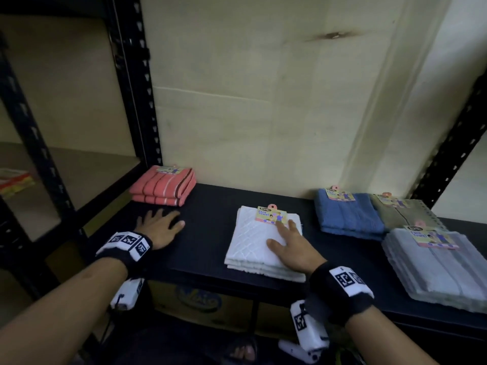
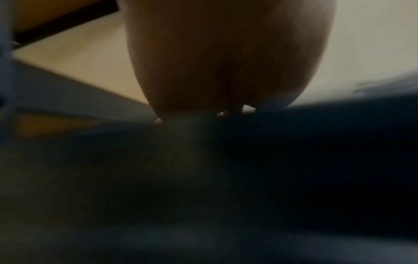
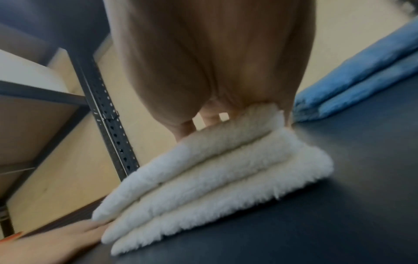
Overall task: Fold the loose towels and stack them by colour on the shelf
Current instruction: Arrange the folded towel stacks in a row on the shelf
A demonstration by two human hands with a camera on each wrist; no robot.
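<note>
Towels sit in five folded piles on the dark shelf (image 1: 210, 248). Near the front edge, at the middle, lies the white towel stack (image 1: 253, 246), three layers deep in the right wrist view, its fluffy near edges stepped back one above another. The right hand (image 1: 292, 248) rests flat on top of it, fingers straight and spread, gripping nothing, fingertips just short of the "Face Towel" tag (image 1: 270, 214). The left hand (image 1: 160, 225) lies palm down on bare shelf to the left, fingers loose and apart (its wrist view is too dark to add more), just in front of the coral striped towel stack (image 1: 163, 187), which sits against the far wall by the black slotted upright (image 1: 137, 83). Open shelf separates coral from white. On the right, the blue towel stack (image 1: 347, 214) and the beige towel stack (image 1: 403, 213) lie side by side, touching, with the grey towel stack (image 1: 434, 270) in front, reaching the near edge.
</note>
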